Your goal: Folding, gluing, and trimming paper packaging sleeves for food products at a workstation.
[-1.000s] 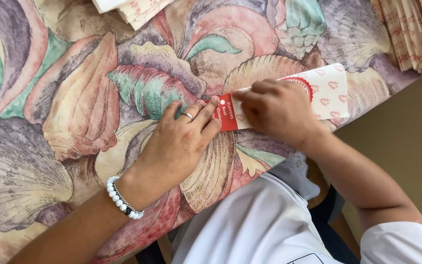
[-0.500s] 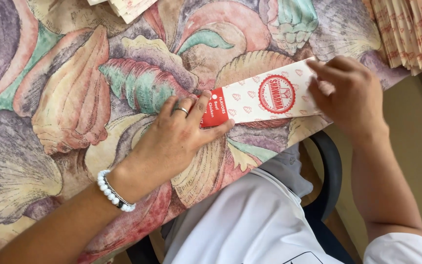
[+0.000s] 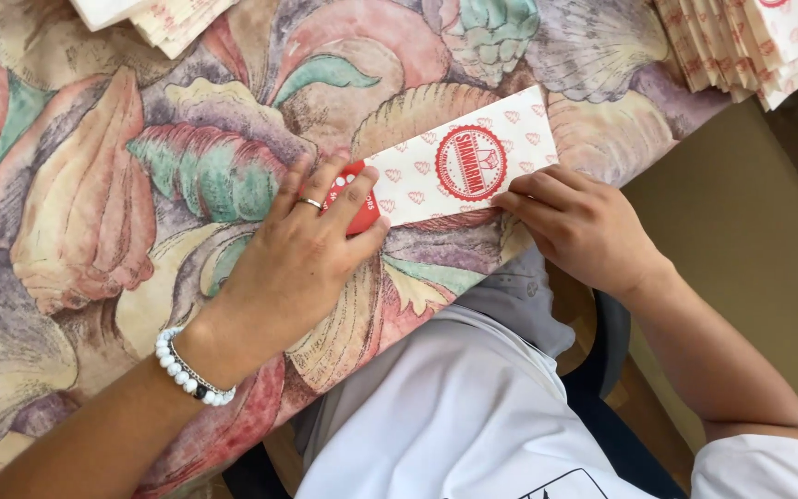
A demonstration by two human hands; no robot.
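Left hand lies flat, pinning the paper bag's red end; its length runs rightward toward right hand, fingertips pressing its lower edge.

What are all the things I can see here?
Paper sleeve: one, white with small red hearts, a round red stamp and a red end; lies flat on the tablecloth near the table's front edge.
Stack of paper sleeves: one fanned pile, white and red, top right corner.
Second paper pile: one, pale, top edge left of centre, partly cut off.
Tablecloth: one, big shell and leaf print in pink, green, purple and cream; covers the table.
Chair: one, dark, under the person, mostly hidden.
Bead bracelet: one, white, on the left wrist.
Ring: one, silver, on a left finger.
Left hand: presses flat on the sleeve's red end.
Right hand: fingers press the sleeve's lower edge.
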